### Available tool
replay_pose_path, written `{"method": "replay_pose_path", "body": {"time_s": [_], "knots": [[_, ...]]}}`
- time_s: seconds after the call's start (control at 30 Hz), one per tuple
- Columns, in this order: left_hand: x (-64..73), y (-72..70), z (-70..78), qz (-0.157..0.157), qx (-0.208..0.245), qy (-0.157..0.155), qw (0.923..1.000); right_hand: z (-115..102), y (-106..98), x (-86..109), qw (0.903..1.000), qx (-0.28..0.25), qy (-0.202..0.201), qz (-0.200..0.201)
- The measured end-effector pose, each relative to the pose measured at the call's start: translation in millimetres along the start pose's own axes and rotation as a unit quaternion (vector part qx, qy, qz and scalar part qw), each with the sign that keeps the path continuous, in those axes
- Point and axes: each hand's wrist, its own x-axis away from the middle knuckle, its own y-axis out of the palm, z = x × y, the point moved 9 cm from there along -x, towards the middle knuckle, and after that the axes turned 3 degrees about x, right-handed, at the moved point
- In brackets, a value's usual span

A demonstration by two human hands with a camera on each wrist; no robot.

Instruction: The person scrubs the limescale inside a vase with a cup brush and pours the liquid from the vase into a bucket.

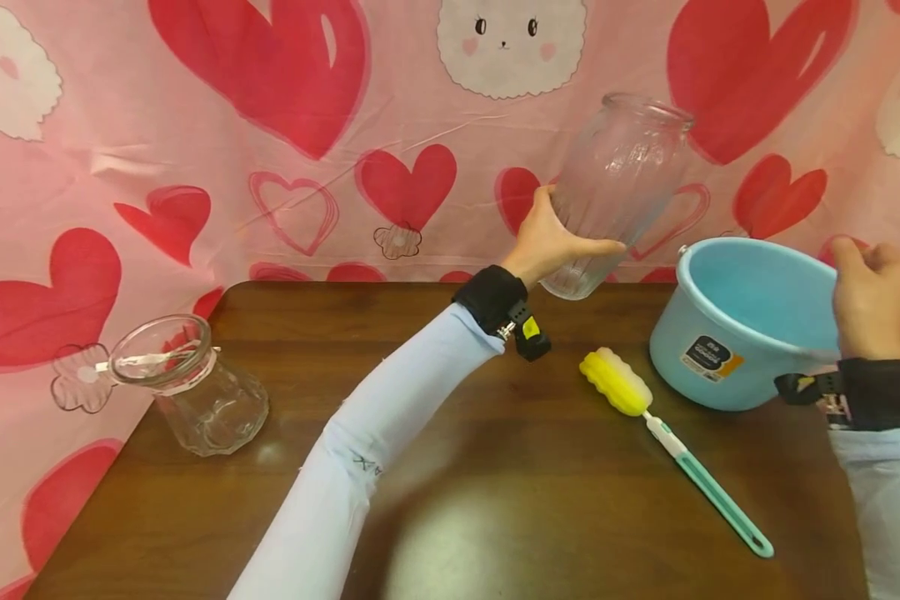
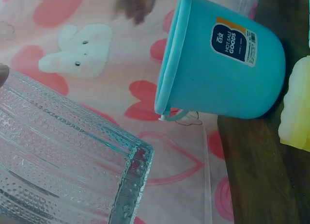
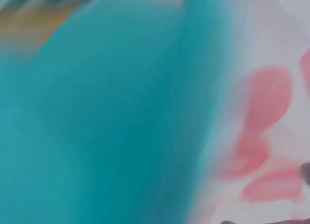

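My left hand [image 1: 558, 246] grips a large clear glass vase [image 1: 622, 183] by its lower part, thumb across the front. Tilted to the right, the vase is raised at the back of the table, its ribbed, dimpled glass [image 2: 63, 151] filling the lower left of the left wrist view. At the far right, my right hand [image 1: 873, 292] is beside the rim of a light blue bucket [image 1: 727, 333], fingers loosely bent and nothing visible in them. Motion blurs the bucket wall [image 3: 111, 112] in the right wrist view. A yellow-and-white sponge brush [image 1: 708, 487] lies before the bucket.
A smaller glass jar [image 1: 213, 408] with a tied band at its neck stands on the left of the brown wooden table [image 1: 450, 500]. Close behind the table hangs a pink heart-patterned cloth [image 1: 405, 100]. The bucket's front bears a label [image 1: 708, 358].
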Motion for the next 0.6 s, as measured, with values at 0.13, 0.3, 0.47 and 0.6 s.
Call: {"method": "replay_pose_path", "body": {"time_s": [0.13,0.3,0.47,0.6], "knots": [[7.9,-6.9,-6.7,-0.001,0.026,0.011,0.9996,-61,37,27.9,0.9701,-0.199,-0.121,-0.069],[19.8,-16.5,-16.8,-0.001,0.047,0.018,0.9987,-117,91,78.6,0.8916,-0.325,-0.185,-0.255],[30.7,-25.1,-27.9,-0.002,0.064,0.018,0.9978,-147,126,120.0,0.8638,-0.285,-0.225,-0.349],[38.7,-30.8,-36.1,-0.002,0.054,0.023,0.9983,-161,144,139.2,0.8544,-0.258,-0.252,-0.374]]}}
